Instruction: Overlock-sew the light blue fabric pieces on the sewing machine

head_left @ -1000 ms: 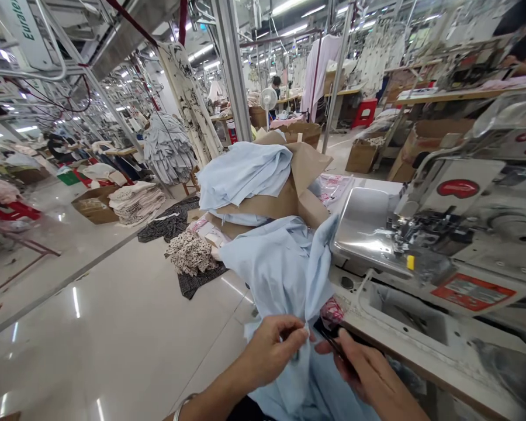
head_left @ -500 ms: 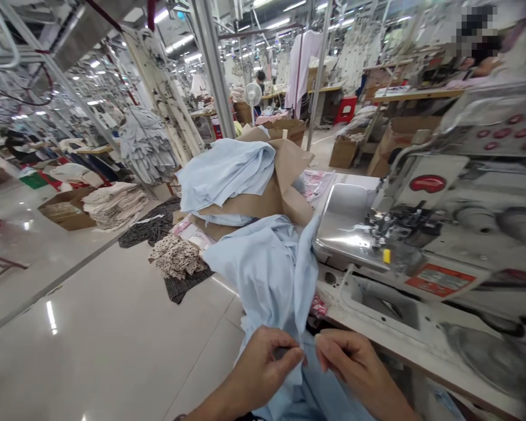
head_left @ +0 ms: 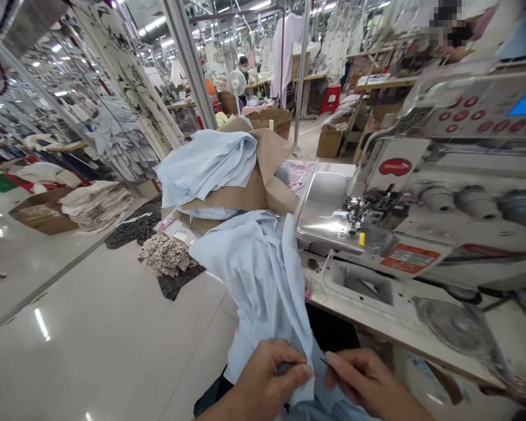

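Bright ceiling lights [head_left: 155,24], floor glare [head_left: 41,324], warped edges

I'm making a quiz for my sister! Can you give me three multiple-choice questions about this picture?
1. Which side of the view is the sewing machine on?
A. Left
B. Right
C. Neither, it is in the middle

2. What colour is the cloth at the left hand?
A. Bright red
B. Black
C. Pale blue

3. What is the left hand doing?
A. Pinching the cloth
B. Lying flat on the floor
C. Pressing a machine button

Answers:
1. B, because the sewing machine fills the right part of the view.
2. C, because the cloth looks light blue.
3. A, because its fingers close on the cloth's edge.
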